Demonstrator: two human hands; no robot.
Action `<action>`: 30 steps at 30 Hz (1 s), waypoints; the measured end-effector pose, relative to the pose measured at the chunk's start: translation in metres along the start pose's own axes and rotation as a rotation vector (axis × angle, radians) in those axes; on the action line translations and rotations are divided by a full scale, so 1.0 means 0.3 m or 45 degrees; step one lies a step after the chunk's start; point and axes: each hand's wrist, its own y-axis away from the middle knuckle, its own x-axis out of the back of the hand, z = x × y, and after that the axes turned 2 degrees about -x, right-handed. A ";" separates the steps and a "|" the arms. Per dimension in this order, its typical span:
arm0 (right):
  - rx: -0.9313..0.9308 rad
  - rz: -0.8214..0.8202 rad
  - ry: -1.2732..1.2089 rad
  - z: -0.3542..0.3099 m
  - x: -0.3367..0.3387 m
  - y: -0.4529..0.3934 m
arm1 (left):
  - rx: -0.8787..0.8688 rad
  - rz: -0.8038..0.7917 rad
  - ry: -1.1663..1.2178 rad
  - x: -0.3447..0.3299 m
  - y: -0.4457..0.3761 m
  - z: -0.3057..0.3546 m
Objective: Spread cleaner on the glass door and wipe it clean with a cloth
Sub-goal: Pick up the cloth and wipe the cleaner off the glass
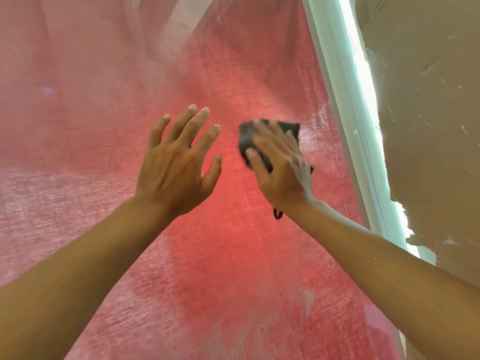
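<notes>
1. The fingers [272,136] of the right hand [279,167] lie straight and fairly close together, flat on a dark cloth [246,139] and pressing it against the glass; the fingers of the left hand [179,162] are spread wide and hold nothing.
2. The glass door [78,126] fills nearly everything in front of me, with red fabric [215,242] showing through it. White, streaky cleaner film [52,198] clouds much of the pane, thickest at the left and along the bottom.
3. A tan wall [428,113] with rough, chipped patches stands to the right of the door.
4. A pale frame [345,100] runs down the glass's right edge, between pane and wall.
5. Both bare forearms reach up towards the glass; the left hand sits just beside the cloth, though whether it touches the pane I cannot tell.
6. The cloth is folded and blurred, near the frame, level with the left hand.
7. A small dark loop [278,213] hangs below the right wrist, perhaps part of the cloth.
</notes>
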 end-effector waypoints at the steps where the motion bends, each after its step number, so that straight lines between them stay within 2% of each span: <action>1: 0.161 -0.072 0.021 0.028 0.009 0.007 | 0.007 -0.016 -0.016 -0.003 -0.013 -0.012; 2: 0.233 -0.106 0.043 0.060 0.016 -0.018 | 0.007 -0.040 -0.033 -0.008 -0.027 -0.021; 3: 0.189 -0.080 0.042 0.073 0.022 -0.070 | 0.006 -0.063 -0.050 -0.013 -0.040 -0.025; 6: -0.401 0.072 -0.051 0.030 0.018 -0.278 | 0.011 -0.086 -0.065 -0.023 -0.062 -0.029; 7: -0.510 0.071 -0.050 0.007 0.003 -0.322 | 0.009 -0.078 -0.063 -0.024 -0.062 -0.030; 8: -0.482 0.061 -0.036 -0.016 -0.013 -0.336 | 0.004 -0.066 -0.059 -0.024 -0.060 -0.031; 9: -0.341 0.038 -0.040 -0.029 -0.025 -0.327 | -0.001 -0.056 -0.054 -0.024 -0.057 -0.032; 11: 0.085 -0.057 -0.030 -0.028 -0.034 -0.257 | 0.000 -0.052 -0.046 -0.021 -0.051 -0.034; 12: 0.239 -0.103 -0.024 -0.011 -0.033 -0.221 | 0.007 -0.056 -0.047 -0.021 -0.048 -0.033; 13: 0.294 -0.133 -0.029 0.013 -0.031 -0.206 | 0.011 -0.061 -0.052 -0.021 -0.047 -0.031; 15: 0.107 -0.026 -0.056 0.026 -0.025 -0.222 | 0.014 -0.070 -0.057 -0.017 -0.047 -0.027; 17: -0.296 0.106 -0.079 -0.003 -0.032 -0.239 | 0.025 -0.083 -0.049 -0.011 -0.044 -0.024; 18: -0.424 0.122 -0.099 -0.029 -0.042 -0.233 | 0.030 -0.087 -0.043 -0.009 -0.039 -0.021; 19: -0.415 0.119 -0.113 -0.057 -0.050 -0.212 | 0.034 -0.087 -0.038 -0.008 -0.029 -0.015; 22: 0.066 0.013 -0.089 -0.089 -0.061 -0.074 | 0.029 -0.093 -0.025 -0.005 0.020 0.001; 23: 0.144 -0.012 -0.082 -0.074 -0.053 -0.030 | 0.020 -0.101 -0.023 -0.002 0.040 0.005; 25: 0.038 0.057 -0.065 -0.020 -0.028 0.003 | -0.003 -0.112 -0.022 0.010 0.082 0.016; 28: -0.462 0.238 -0.094 -0.001 -0.010 0.030 | -0.033 -0.152 -0.013 0.027 0.137 0.039; 29: -0.522 0.247 -0.106 -0.025 -0.014 0.052 | -0.040 -0.163 -0.007 0.029 0.155 0.050; 30: -0.467 0.226 -0.106 -0.054 -0.018 0.090 | -0.049 -0.167 0.001 0.029 0.175 0.062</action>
